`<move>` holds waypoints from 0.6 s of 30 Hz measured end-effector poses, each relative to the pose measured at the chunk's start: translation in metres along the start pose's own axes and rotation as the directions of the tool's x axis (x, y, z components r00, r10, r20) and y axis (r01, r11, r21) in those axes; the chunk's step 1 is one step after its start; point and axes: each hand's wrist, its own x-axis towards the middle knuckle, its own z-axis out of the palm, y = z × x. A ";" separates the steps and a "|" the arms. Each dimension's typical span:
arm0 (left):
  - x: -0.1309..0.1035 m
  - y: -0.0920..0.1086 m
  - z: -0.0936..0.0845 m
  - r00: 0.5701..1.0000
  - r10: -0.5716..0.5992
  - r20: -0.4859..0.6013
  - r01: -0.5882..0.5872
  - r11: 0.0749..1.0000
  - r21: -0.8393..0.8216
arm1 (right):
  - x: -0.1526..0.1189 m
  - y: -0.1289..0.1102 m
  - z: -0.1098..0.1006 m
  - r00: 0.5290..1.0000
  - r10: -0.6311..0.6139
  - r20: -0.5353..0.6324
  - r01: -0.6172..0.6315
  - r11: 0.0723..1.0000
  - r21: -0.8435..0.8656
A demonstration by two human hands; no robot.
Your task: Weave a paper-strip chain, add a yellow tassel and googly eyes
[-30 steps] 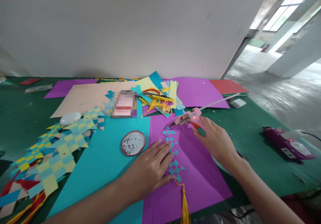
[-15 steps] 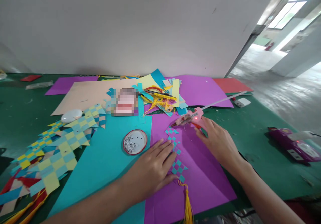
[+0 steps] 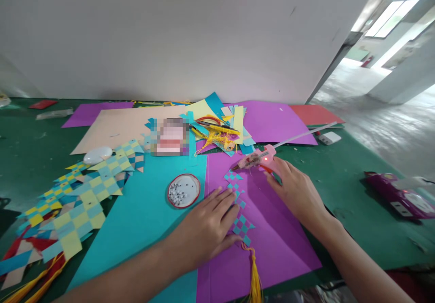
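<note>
My right hand is wrapped round the handle of a pink hot glue gun with a lit red light and a long clear glue stick in its back. The gun's nozzle sits at the far end of a woven blue and purple paper strip, shaped like a chain of fish. Fingers stretched out, my left hand lies flat and presses on the strip's left edge. A yellow tassel hangs from the strip's near end. Left of the strip, a round red-rimmed lid holds many small black-and-white pieces.
Purple card and turquoise card lie under the work. Woven yellow-blue paper pieces are heaped at left beside a white oval object. Paper scraps and yellow threads lie behind. A purple power strip sits at right.
Both hands, the glue gun and the strip hold nearly the same places. The view has shifted very slightly.
</note>
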 end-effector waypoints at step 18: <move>0.002 0.001 -0.007 0.999 -0.025 0.039 0.026 0.999 -0.028 | -0.003 0.002 -0.011 0.987 0.052 -0.155 -0.045 0.998 0.048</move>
